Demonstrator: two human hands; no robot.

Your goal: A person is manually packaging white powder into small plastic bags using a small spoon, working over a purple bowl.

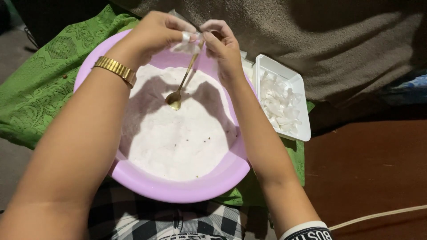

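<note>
Up over the far rim of the lilac basin (178,192), both hands meet: the left hand (153,33) and right hand (222,44) pinch a small clear packet (190,43) between closed fingertips, held above the white powder (178,133) so spills would land back inside. A gold spoon (181,84) hangs from the right fingers, bowl resting on the powder. Just beside sits a white tray (300,129) of similar packets, handy to the right.

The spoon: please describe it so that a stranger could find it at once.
Find the big lilac basin of white powder. Above it, the right hand dangles a slim spoon, bowl down over the powder. It is the only gold-coloured utensil there.
</note>
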